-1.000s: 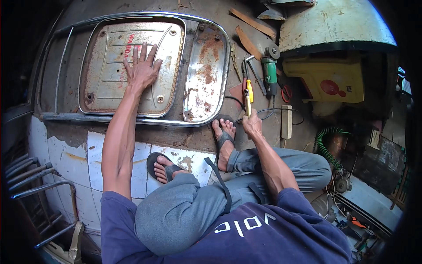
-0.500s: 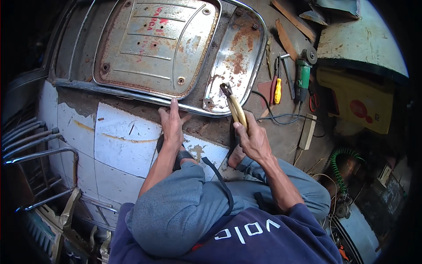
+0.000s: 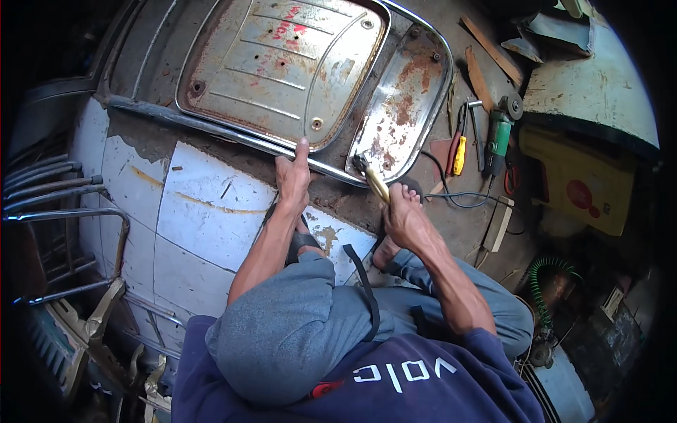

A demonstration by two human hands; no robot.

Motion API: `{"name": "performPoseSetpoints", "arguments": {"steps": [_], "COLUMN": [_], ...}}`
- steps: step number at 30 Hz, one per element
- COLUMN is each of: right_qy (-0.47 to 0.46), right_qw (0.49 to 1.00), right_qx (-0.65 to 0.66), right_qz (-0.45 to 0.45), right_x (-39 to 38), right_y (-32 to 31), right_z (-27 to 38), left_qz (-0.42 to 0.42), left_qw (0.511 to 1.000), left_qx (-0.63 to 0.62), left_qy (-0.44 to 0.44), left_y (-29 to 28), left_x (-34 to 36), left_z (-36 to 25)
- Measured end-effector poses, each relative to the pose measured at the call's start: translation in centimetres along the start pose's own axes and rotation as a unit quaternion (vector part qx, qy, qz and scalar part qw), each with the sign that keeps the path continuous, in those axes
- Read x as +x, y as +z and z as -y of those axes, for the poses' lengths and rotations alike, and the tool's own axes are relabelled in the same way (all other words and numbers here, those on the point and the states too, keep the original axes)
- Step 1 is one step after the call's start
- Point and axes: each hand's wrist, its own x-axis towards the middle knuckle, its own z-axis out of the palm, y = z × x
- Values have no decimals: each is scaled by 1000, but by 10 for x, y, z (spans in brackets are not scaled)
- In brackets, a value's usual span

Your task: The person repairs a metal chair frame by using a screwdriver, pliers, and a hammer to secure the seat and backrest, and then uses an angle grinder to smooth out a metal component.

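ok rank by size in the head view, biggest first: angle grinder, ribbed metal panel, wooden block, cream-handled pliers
1. Ribbed metal panel
2. Angle grinder
3. Wooden block and cream-handled pliers: not ranked; they look similar, and the right hand covers part of the pliers.

hands: 2 | tan-handled tool: 1 | rusty panels: 2 | green grinder: 1 | hammer: 1

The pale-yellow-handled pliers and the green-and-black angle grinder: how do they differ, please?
The pliers are held in the right hand, while the grinder lies on the floor. The pliers are slim; the grinder is bulkier. The grinder ends in a round disc; the pliers end in a dark head. Both are tools.
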Motion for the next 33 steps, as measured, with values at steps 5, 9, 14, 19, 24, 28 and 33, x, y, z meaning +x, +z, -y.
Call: {"name": "performPoseSetpoints", "arguments": {"steps": [5,9,14,19,24,28,33], "right_qy": [95,-120,168,233,218,250,274], "right_qw": [983,966,982,972,955,960,946], "right_qx": [156,-181,26,-18,-146,-110,-135], "right_qz": [-1,-143,89,1,-137,-66,-110], "right_x": [8,-12,18,68,151,164,160], "right_y": [-48,48,-15,-38,-60,-71,-79], "right_z": [55,-46,-35,-135,-260,-269,-254], "left_qz": [-4,-7,-24,-90,-171,-118,-163], "left_qw": [996,997,999,991,979,983,977], "left_qx": [49,44,11,0,87,129,81], "left_qy": [81,70,33,96,74,60,114], "left_y": [-35,-6,-33,-54,-55,-55,-48], "left_x": [24,23,15,44,54,43,37], "left_z": [34,32,6,12,9,-8,-5]}}
